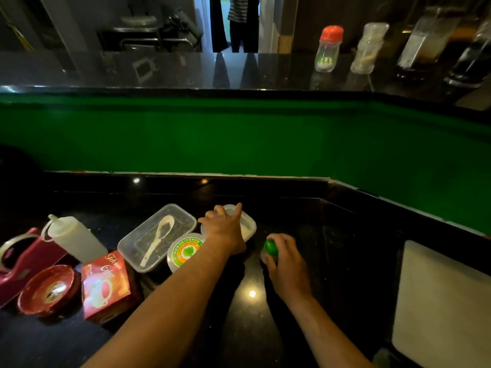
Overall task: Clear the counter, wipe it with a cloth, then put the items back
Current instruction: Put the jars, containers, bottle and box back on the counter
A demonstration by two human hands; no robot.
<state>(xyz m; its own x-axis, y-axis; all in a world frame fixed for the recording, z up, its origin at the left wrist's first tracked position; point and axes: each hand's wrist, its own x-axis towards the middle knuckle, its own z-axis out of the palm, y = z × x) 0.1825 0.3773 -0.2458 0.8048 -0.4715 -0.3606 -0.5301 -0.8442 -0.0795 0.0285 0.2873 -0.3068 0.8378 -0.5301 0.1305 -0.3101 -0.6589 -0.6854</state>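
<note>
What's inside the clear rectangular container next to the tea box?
A white plastic spoon lies diagonally in the clear rectangular container, over a layer of dark grainy stuff. What the grains are cannot be told. A round labelled tub overlaps the container's near corner.

Both forearms are bare to the frame's edge, no sleeve showing. The left hand [225,229] and right hand [285,257] are bare too.

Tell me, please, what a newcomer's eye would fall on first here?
Probably the two hands mid-counter: the right hand grips a green-capped jar, the left hand rests on a clear tub. Next, the bright green wall behind, and the red tea box at left.
</note>
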